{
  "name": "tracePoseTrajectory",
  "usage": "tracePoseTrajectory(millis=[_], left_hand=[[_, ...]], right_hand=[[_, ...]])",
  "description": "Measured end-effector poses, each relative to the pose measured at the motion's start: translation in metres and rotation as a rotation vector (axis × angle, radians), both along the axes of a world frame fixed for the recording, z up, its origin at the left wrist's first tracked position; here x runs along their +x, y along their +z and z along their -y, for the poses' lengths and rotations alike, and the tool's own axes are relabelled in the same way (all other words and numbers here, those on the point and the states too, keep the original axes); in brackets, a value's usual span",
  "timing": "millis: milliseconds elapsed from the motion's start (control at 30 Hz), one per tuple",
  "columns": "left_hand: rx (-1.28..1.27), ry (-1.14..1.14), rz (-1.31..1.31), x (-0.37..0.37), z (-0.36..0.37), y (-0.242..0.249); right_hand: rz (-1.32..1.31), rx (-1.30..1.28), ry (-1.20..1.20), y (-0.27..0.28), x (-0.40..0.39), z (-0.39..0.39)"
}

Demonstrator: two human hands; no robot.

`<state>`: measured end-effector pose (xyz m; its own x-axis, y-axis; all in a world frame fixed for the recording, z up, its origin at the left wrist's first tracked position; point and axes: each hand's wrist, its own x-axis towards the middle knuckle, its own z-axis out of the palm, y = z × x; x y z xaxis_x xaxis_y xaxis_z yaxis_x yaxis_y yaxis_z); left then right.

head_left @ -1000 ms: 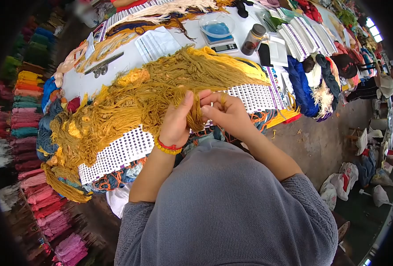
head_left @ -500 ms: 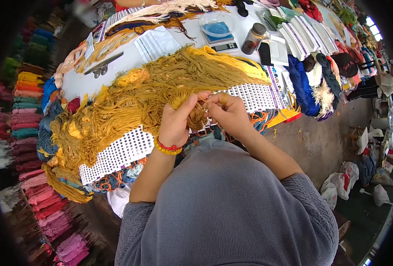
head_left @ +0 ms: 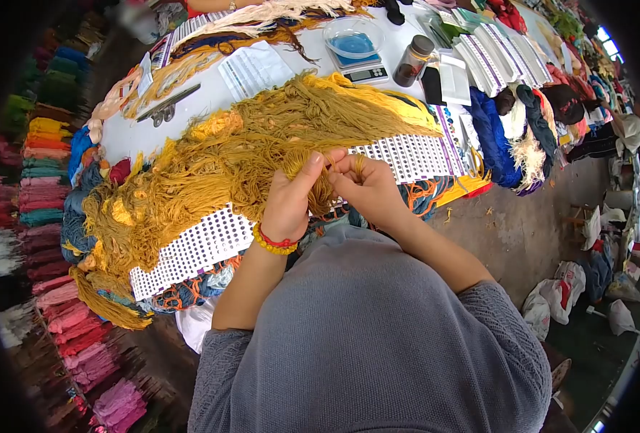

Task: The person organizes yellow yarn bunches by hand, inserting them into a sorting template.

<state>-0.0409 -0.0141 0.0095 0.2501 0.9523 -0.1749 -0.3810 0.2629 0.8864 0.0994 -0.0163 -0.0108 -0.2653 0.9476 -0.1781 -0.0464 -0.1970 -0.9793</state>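
Mustard yarn heap (head_left: pixel 176 173) sprawls over the white counter (head_left: pixel 136 133), flat perforated white card (head_left: pixel 197 249) before it, grey scale (head_left: pixel 370 74) behind, clear round dish (head_left: pixel 352 42) atop, brown cylindrical jar (head_left: pixel 414 61) right

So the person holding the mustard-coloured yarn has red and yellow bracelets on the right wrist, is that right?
Not quite: the head view shows the red and yellow bracelets on the left wrist. The person is indeed holding the mustard-coloured yarn.

1. You can read no words, brands or numbers here.
2. Print on your paper sheet (head_left: pixel 255 71) is too small.
3. The display (head_left: pixel 366 75) on your scale (head_left: pixel 383 73) is illegible.
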Motion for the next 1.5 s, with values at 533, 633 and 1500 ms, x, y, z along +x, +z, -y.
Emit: tracePoseTrajectory(millis=[533,633,1500], left_hand=[[0.021,0.086,-0.001,-0.006,0.003,-0.003],[0.027,0.088,0.007,-0.008,0.004,0.001],[-0.092,-0.044,0.072,-0.007,0.004,0.009]], right_hand=[[-0.100,-0.004,-0.022,0.006,0.000,0.003],[-0.120,-0.003,-0.032,0.003,0.000,0.003],[-0.228,-0.023,-0.030,0.008,-0.006,0.000]])
